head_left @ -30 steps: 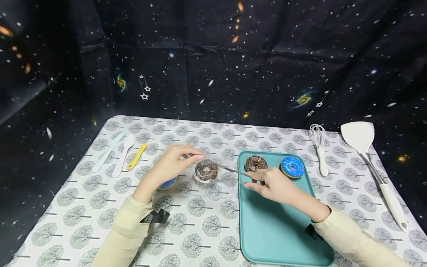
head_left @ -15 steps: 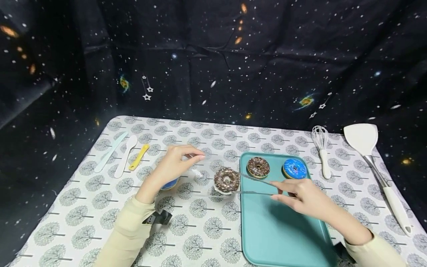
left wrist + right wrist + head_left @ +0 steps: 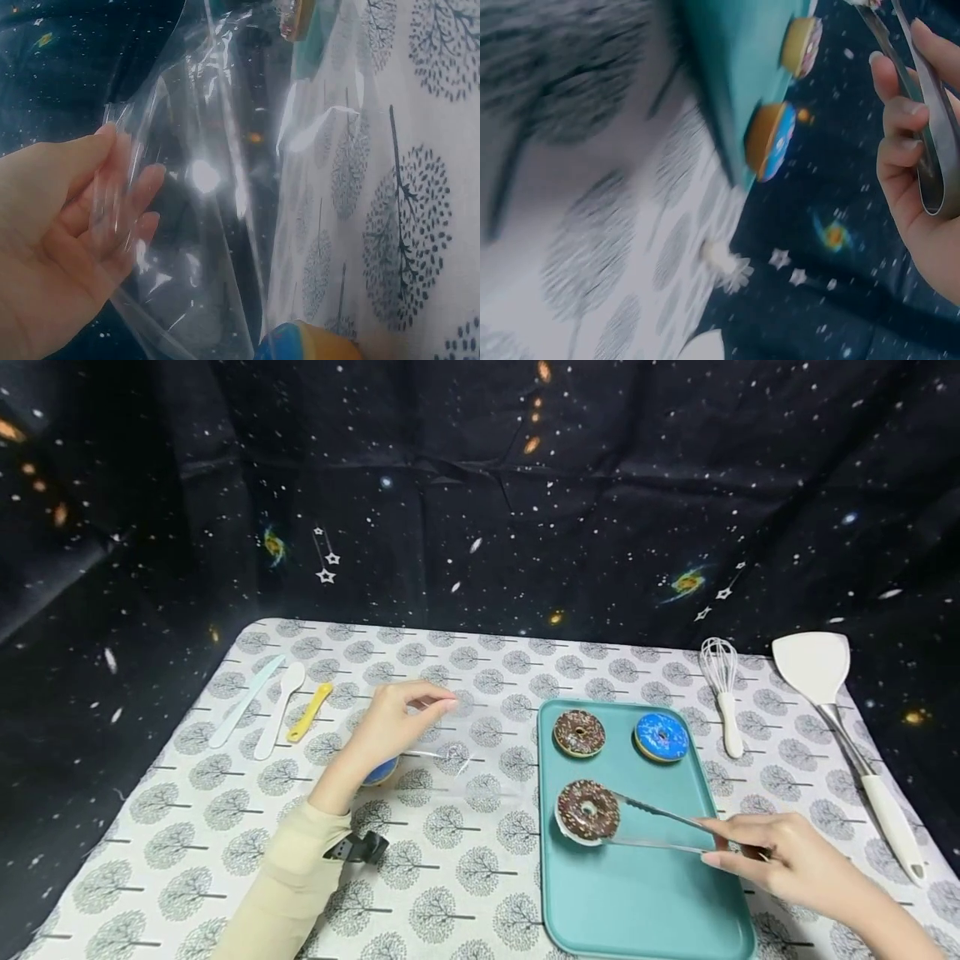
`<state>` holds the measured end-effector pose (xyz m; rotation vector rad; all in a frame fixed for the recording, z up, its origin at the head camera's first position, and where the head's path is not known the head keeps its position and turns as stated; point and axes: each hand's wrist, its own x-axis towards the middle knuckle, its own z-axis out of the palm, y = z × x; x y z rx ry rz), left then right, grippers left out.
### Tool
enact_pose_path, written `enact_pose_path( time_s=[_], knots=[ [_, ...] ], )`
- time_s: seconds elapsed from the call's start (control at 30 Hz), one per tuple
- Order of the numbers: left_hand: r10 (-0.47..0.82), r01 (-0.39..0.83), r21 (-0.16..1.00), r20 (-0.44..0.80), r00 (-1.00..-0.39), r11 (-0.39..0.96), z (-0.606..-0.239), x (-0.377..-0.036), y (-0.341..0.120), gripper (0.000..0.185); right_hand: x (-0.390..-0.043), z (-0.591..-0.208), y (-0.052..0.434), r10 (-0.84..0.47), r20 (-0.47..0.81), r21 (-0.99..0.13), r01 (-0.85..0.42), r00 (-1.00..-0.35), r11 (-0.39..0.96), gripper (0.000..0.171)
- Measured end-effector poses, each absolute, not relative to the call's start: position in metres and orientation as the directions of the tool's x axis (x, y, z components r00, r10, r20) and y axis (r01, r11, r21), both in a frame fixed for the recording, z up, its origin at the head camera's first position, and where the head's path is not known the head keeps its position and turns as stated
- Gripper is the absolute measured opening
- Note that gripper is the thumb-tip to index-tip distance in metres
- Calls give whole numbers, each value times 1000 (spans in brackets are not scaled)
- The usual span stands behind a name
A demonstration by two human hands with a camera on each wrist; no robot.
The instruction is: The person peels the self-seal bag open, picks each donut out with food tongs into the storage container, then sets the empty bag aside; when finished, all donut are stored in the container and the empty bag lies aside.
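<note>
I count three doughnuts on the tray — two chocolate, one blue. My right hand squeezes tongs round one chocolate doughnut; my left hand pinches one clear bag

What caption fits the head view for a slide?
Right hand holds tongs gripping a chocolate donut over the teal tray; left hand holds clear plastic bag.

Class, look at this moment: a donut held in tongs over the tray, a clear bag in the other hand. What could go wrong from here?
1. The right hand grips the tongs at their far end, so the donut could slip or tip onto the tray.
2. The left hand pinches the bag by one edge; it may sag onto the blue donut beneath.
</note>
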<state>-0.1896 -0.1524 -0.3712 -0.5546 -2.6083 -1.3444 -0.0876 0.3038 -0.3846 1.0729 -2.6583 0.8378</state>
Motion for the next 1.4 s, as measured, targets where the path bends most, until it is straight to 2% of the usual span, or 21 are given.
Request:
enact_pose_path(
  time_s=[0.17,0.27,0.4,0.5,0.7,0.83,1.03,1.17,1.4],
  knots=[
    [194,360,761,304,-933,539,-368,-194,-152,17,-80,-388,318,-597,262,-460,-643,-758,613,38],
    [180,353,765,305,-935,539,-365,-198,-153,18,-79,-391,321,-636,252,-497,-661,-730,562,36],
    [192,335,771,274,-942,542,-363,-197,-155,18,-81,-401,319,-681,309,-524,-717,-663,460,38],
    [222,314,774,226,-948,550,-364,-195,-156,19,-81,-406,316,-678,336,-508,-732,-654,454,40],
    [323,346,770,191,-927,537,-362,-191,-155,19,-82,-402,318,-693,230,-502,-693,-683,517,40],
    [366,376,746,189,-911,549,-361,-191,-155,18,-80,-395,325,-663,130,-495,-628,-737,601,41],
    [362,369,750,185,-914,548,-363,-190,-155,18,-85,-386,327,-636,147,-465,-621,-757,631,43],
    [362,368,757,186,-913,540,-364,-190,-153,19,-93,-384,325,-662,155,-489,-639,-734,594,43],
    [354,359,766,184,-917,532,-365,-192,-152,18,-117,-372,323,-799,53,-659,-622,-599,423,41]
  ],
)
